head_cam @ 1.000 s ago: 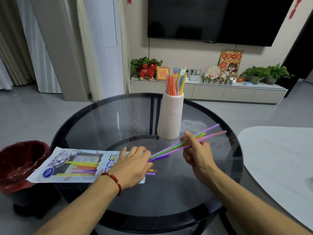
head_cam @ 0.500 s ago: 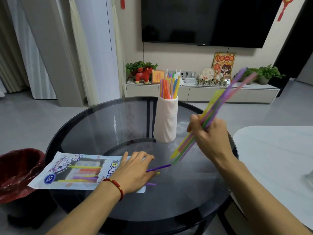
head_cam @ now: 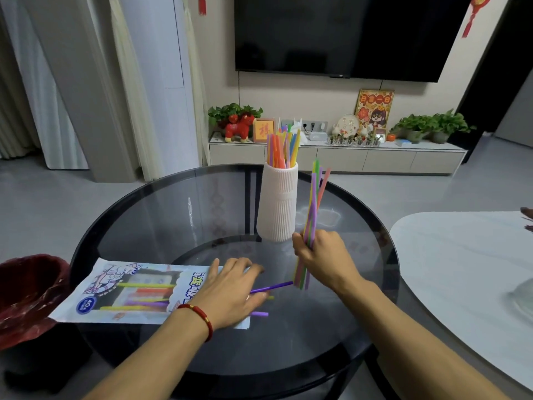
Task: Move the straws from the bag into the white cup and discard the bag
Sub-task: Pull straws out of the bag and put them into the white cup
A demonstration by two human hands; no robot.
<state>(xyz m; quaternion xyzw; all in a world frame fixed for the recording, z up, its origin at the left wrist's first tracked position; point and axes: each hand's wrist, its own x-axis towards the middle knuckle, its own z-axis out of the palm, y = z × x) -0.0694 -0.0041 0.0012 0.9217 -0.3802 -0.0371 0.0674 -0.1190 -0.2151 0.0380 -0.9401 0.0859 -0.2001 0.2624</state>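
We judged the job about half done: our right hand was clenched on a near-upright bundle of straws, the white cup, already holding many, just beyond that fist. Our left hand lay flat, fingers spread, pinning the bag, more straws inside; its label showed "40".

A home living room: wall-mounted television at twelve o'clock above a low media cabinet, curtains at ten.

Right hand holds upright straws beside white cup; left hand flat on bag.
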